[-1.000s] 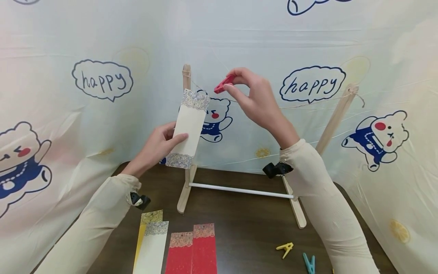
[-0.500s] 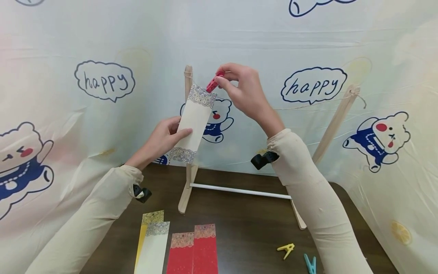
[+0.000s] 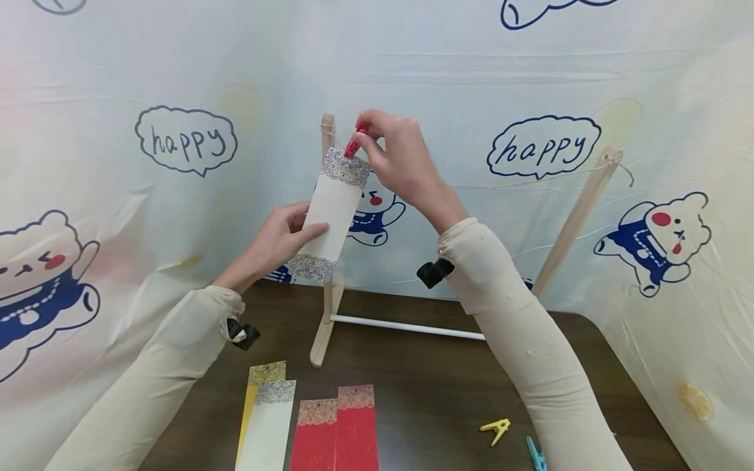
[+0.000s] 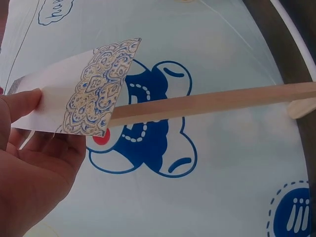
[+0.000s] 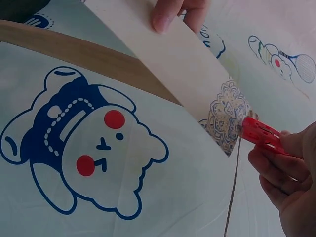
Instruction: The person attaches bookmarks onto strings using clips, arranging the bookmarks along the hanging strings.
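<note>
My left hand (image 3: pixel 277 242) holds a white paper card (image 3: pixel 334 212) with blue-and-gold lace bands at both ends, thumb on its front and fingers behind. The card tilts beside the left wooden post (image 3: pixel 328 137). My right hand (image 3: pixel 403 154) pinches a red clothespin (image 3: pixel 352 148) between thumb and fingers at the card's top edge. In the right wrist view, the tip of the clothespin (image 5: pixel 256 132) meets the patterned end of the card (image 5: pixel 224 116), and a thin string (image 5: pixel 232 192) runs down from that spot.
Posts joined by a white rod (image 3: pixel 406 326) stand on the dark table (image 3: pixel 436 399); the right post (image 3: pixel 577 222) also bears the string. In front lie red cards (image 3: pixel 357 428), another white card (image 3: pixel 268 425), a yellow card (image 3: pixel 244 418), a yellow clothespin (image 3: pixel 496 428) and a teal clothespin (image 3: pixel 535 453).
My right hand has moved left with the red clothespin, from beside the card to its top edge. My left hand has raised the card slightly and shifted it right.
</note>
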### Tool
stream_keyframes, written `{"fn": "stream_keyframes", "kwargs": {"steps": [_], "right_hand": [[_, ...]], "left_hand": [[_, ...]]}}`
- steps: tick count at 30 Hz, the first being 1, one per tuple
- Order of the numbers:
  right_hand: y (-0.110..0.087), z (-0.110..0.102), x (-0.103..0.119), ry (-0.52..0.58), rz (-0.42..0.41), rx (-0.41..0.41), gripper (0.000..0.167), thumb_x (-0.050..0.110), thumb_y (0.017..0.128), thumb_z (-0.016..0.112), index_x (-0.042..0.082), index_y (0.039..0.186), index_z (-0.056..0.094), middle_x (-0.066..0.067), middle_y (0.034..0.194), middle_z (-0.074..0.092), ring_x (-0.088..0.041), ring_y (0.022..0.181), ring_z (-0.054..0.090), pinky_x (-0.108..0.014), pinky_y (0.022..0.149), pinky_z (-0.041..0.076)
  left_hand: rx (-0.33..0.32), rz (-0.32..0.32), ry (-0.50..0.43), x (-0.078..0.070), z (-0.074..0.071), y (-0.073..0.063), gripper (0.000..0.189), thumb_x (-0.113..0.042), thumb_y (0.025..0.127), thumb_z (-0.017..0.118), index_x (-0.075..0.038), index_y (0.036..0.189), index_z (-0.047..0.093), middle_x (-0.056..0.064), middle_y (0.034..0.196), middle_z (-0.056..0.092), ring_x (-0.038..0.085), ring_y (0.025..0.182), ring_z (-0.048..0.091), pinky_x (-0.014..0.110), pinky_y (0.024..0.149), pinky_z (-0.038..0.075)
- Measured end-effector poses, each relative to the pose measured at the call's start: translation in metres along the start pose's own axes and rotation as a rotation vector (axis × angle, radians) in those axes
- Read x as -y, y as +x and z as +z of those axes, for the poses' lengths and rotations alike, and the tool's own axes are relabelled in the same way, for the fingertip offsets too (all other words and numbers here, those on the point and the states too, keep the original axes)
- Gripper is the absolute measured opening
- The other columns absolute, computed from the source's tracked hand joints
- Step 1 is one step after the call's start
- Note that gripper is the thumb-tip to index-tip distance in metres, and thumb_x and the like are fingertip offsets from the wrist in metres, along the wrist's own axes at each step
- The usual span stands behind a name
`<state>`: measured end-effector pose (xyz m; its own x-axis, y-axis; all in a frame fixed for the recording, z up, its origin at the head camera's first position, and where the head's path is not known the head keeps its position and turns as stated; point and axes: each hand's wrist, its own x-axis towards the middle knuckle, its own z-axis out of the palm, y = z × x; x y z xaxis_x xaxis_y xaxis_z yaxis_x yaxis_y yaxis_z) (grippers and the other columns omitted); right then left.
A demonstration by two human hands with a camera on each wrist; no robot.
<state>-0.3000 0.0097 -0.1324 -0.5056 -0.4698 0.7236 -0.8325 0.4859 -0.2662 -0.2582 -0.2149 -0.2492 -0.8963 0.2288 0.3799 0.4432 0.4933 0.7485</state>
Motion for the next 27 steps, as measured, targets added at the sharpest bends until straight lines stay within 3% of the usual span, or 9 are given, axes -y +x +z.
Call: {"fn": "stream_keyframes", "kwargs": {"steps": [5,11,20,24,27], "right_hand": [[-0.002,0.001,-0.004,0.017,0.0,-0.024,0.018,0.014,0.1,0.061,0.003,0.111,0.068,-0.007,0.109,0.072,-0.016,0.107,0.069,-0.02,0.099,0.046],[-0.002,0.001,-0.013,0.135,0.044,-0.05,0.017,0.012,0.099,0.061,0.002,0.11,0.07,-0.008,0.107,0.074,-0.013,0.104,0.069,-0.021,0.094,0.05],[0.0,0.0,-0.02,0.3,0.143,-0.089,0.022,0.01,0.099,0.061,-0.004,0.114,0.069,-0.013,0.105,0.074,-0.017,0.092,0.071,-0.022,0.091,0.052],[0.0,0.002,-0.022,0.316,0.149,-0.083,0.021,0.011,0.1,0.061,-0.005,0.112,0.069,-0.013,0.1,0.074,-0.016,0.087,0.07,-0.02,0.076,0.053],[0.001,0.004,-0.023,0.33,0.145,-0.081,0.022,0.011,0.1,0.06,-0.004,0.112,0.07,-0.013,0.098,0.075,-0.015,0.086,0.07,-0.023,0.058,0.042]], "left_hand": [[0.008,-0.007,-0.006,0.001,-0.002,0.002,0.041,-0.024,0.101,0.061,-0.002,0.135,0.056,0.02,0.12,0.067,0.031,0.099,0.068,0.043,0.083,0.058],[0.032,-0.018,-0.005,0.002,-0.003,0.005,0.044,-0.027,0.101,0.061,-0.004,0.138,0.055,0.019,0.123,0.066,0.03,0.101,0.068,0.045,0.085,0.057],[0.089,-0.071,-0.076,0.004,-0.002,0.006,0.047,-0.024,0.1,0.061,-0.005,0.142,0.051,0.019,0.12,0.066,0.029,0.096,0.068,0.034,0.078,0.057],[0.088,-0.08,-0.079,0.003,-0.003,0.005,0.049,-0.025,0.101,0.061,-0.006,0.144,0.049,0.019,0.12,0.066,0.027,0.096,0.067,0.032,0.077,0.056],[0.081,-0.078,-0.095,0.001,-0.005,0.005,0.048,-0.025,0.101,0.06,-0.005,0.143,0.049,0.021,0.119,0.066,0.026,0.096,0.067,0.032,0.078,0.057]]}}
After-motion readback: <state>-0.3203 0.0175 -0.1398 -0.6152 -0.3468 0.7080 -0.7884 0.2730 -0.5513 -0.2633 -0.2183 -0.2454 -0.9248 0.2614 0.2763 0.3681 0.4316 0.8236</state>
